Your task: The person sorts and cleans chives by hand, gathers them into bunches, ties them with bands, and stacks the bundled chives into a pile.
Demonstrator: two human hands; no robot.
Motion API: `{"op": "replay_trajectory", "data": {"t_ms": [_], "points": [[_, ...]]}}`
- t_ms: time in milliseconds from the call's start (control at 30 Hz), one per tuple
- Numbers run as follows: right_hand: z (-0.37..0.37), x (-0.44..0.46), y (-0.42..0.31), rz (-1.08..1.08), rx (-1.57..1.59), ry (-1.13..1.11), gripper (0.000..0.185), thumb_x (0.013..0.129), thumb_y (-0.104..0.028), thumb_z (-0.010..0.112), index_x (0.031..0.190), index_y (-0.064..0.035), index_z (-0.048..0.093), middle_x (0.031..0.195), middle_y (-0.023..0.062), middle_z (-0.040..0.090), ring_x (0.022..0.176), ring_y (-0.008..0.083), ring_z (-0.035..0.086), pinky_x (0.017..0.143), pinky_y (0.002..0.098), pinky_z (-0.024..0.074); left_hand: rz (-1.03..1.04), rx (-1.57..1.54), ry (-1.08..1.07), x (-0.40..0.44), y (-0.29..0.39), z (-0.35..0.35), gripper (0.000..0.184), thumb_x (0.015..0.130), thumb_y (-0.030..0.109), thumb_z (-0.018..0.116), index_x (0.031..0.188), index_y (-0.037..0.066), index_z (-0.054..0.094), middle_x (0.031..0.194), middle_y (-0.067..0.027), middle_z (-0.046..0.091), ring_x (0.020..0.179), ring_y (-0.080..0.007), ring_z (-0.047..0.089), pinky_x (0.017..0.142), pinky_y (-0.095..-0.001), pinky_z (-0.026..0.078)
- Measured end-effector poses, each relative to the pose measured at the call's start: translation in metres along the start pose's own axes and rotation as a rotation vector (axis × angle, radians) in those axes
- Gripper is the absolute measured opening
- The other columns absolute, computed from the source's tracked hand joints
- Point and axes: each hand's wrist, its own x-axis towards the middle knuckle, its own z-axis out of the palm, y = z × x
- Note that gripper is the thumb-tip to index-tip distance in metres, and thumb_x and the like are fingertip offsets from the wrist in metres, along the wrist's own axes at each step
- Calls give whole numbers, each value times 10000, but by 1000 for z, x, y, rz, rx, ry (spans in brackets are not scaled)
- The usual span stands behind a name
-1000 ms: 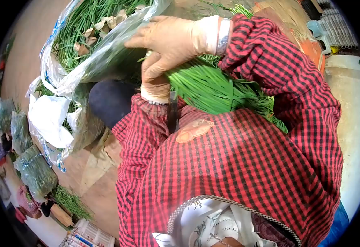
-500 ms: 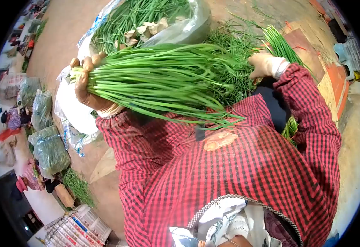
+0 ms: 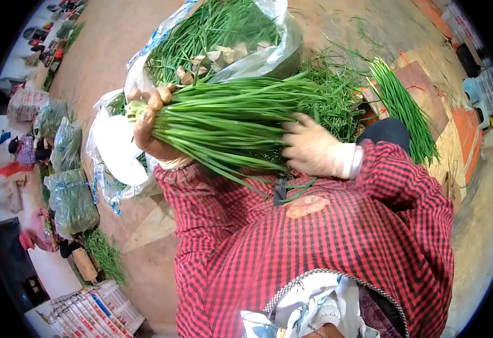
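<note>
My left hand (image 3: pixel 157 127) is wrapped round the pale stem ends of a large bunch of garlic chives (image 3: pixel 224 121). The long green leaves stretch to the right across my lap. At their far side is my right hand (image 3: pixel 313 147), fingers apart, by the leaf ends; whether it touches them is hard to tell. Just beyond the bunch stands an open clear plastic bag (image 3: pixel 277 53) full of chives, with tan, papery scraps lying in it. Another bundle of chives (image 3: pixel 404 110) lies on a board to the right.
Loose green trimmings (image 3: pixel 336 107) are heaped beyond my right hand. A white plastic sack (image 3: pixel 119 149) sits by my left wrist. Stuffed bags of greens (image 3: pixel 72 203) and white crates (image 3: pixel 103 310) line the left side. A reddish-brown board (image 3: pixel 424 90) lies on the right.
My right hand has moved left, from beside the bundle on the right to the leaf ends of the held bunch. My left hand keeps its hold. The view has shifted slightly.
</note>
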Motion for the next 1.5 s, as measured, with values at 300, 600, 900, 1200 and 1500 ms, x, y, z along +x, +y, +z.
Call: {"op": "replay_trajectory", "data": {"t_ms": [300,600,900,1200,1500], "points": [[-80,-7,64,382,805,567,409,851,-349,672,1133,-54,652,992,94,676,827,204,647,745,318,513,-18,47,-148,-6,0,8,441,723,203,644,1143,106,550,733,2,495,752,-180,506,952,-401,419],[-100,62,-5,23,685,682,167,861,-113,681,1004,-30,659,824,86,653,747,159,627,690,278,497,-57,-112,-230,-14,-16,26,424,746,203,611,1150,96,542,737,3,513,765,-176,526,1009,-421,402],[-48,4,33,196,508,446,137,869,-164,645,940,-47,644,792,111,657,724,249,651,673,339,514,158,-351,-285,-11,33,-20,361,819,184,590,1168,96,591,867,28,596,892,-137,561,1057,-363,342],[-54,-66,121,625,686,423,329,934,-243,607,1174,-19,622,1067,62,662,1002,152,601,883,291,476,295,-264,-214,-29,83,-67,336,861,215,555,1176,100,574,928,18,647,964,-157,563,1057,-395,333],[-115,-16,33,239,879,675,578,879,-297,697,1335,2,504,1185,131,611,1075,196,580,952,307,457,295,-134,-159,-35,74,-38,369,826,188,561,1172,58,554,861,-33,602,901,-177,559,1038,-422,342]]}}
